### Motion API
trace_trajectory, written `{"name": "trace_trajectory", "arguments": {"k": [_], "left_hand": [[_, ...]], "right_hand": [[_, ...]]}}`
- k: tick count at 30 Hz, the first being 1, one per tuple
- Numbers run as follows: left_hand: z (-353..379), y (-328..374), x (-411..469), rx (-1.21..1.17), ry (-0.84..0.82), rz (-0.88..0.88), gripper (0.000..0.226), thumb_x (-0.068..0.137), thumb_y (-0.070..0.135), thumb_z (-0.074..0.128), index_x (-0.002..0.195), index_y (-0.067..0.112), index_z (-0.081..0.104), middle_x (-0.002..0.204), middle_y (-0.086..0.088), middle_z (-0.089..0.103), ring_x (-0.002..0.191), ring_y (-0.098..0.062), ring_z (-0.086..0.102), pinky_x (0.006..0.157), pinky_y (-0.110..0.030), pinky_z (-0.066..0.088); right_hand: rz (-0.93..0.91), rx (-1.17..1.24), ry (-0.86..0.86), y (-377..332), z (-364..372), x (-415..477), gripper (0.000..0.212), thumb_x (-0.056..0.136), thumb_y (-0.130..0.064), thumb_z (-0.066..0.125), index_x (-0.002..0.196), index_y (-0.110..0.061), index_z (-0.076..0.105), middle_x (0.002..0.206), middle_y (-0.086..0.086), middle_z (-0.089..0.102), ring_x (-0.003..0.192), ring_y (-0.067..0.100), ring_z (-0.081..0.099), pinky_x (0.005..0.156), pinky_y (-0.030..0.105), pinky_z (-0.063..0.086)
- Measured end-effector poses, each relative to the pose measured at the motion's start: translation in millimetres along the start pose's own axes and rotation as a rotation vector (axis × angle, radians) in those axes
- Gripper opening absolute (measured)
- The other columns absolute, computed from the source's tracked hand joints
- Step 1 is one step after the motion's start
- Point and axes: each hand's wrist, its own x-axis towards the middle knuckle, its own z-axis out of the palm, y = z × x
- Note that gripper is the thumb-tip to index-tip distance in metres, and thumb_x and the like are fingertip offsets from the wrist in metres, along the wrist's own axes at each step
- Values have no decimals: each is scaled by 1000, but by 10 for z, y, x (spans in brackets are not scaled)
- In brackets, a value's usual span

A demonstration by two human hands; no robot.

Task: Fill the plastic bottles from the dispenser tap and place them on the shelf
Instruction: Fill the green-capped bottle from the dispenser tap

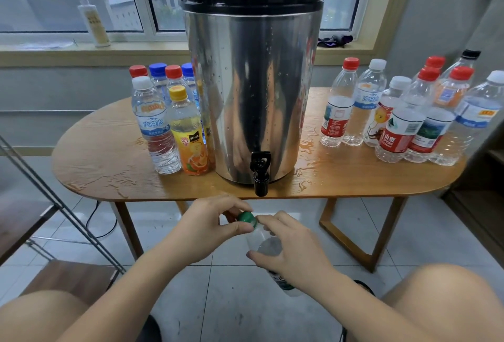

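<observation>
Green round cap (247, 218) | left hand (210, 221) pinches it | right hand (294, 246) grips clear plastic bottle (266, 246)

White pump bottle (94, 23) on windowsill (152, 49), dark cloth (335, 41) there too, wet wooden table (109, 169), black floor cable (91, 214)

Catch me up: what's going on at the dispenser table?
A seated person holds a clear plastic bottle below the black tap of the steel drum dispenser. The right hand grips the bottle's body; the left hand pinches its green cap. Whether the cap is going on or off is unclear. Capped bottles stand either side on the wet wooden table.
</observation>
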Motion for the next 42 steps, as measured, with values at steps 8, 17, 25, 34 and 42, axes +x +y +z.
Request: {"name": "trace_trajectory", "arguments": {"k": [8,17,25,34,42], "left_hand": [[-196,-160,110,248,250,4,38,85,63,76,109,34,78,93,22,67,90,-3,64,74,-12,47],[-312,-373,204,357,231,-101,44,91,49,79,131,30,76,121,10,64,116,-18,55,95,-40,55],[-369,-161,192,169,334,-46,54,83,69,68,119,29,79,102,19,69,96,-4,65,78,-23,55],[-241,514,236,-271,362,23,18,95,44,77,103,29,82,94,10,80,87,-9,72,76,-16,52],[-141,664,399,-398,401,-11,22,99,40,77,84,25,81,73,11,72,72,-6,62,70,-23,47]], "right_hand": [[52,92,44,45,21,36,68,79,-76,72,137,-43,58,110,-21,55,106,0,57,90,31,55],[138,189,68,89,26,64,49,81,-68,78,117,-44,55,107,-22,60,108,-3,57,86,26,54],[178,202,58,64,7,68,52,82,-68,78,120,-42,56,110,-22,60,109,-1,59,91,31,57],[210,226,71,6,18,113,57,83,-68,78,127,-37,57,115,-19,62,110,4,62,94,37,60],[237,218,70,-9,8,148,61,84,-67,78,133,-38,56,119,-18,62,113,4,61,96,38,60]]}}
